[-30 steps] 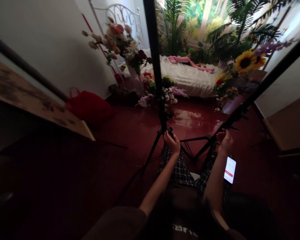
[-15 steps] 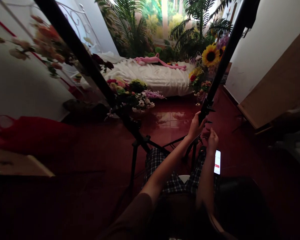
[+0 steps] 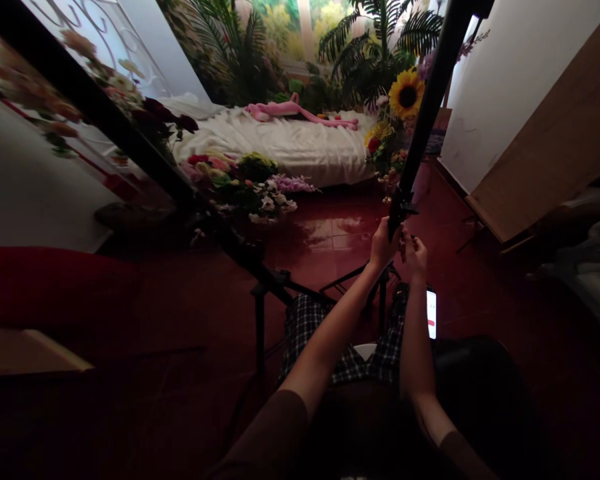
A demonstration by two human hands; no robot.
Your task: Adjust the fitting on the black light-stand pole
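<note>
My left hand is wrapped round the lower part of a slanting black stand pole, just below a clamp with a small lever. Close by on the right, my right hand has its fingers drawn together beside the pole. What they pinch is too dark and small to make out. A second black pole slopes down from the upper left to dark stand legs. A lit phone shows beside my right forearm, near my checked trousers.
Ahead, a bed with a white cover bears a pink plush toy. Artificial flowers and a sunflower stand around it. A wooden board leans at right. A red bag lies left on the dark red floor.
My right hand has come closer to the pole and my left hand, its fingers now drawn together there. My left hand keeps its grip. The whole view has shifted slightly.
</note>
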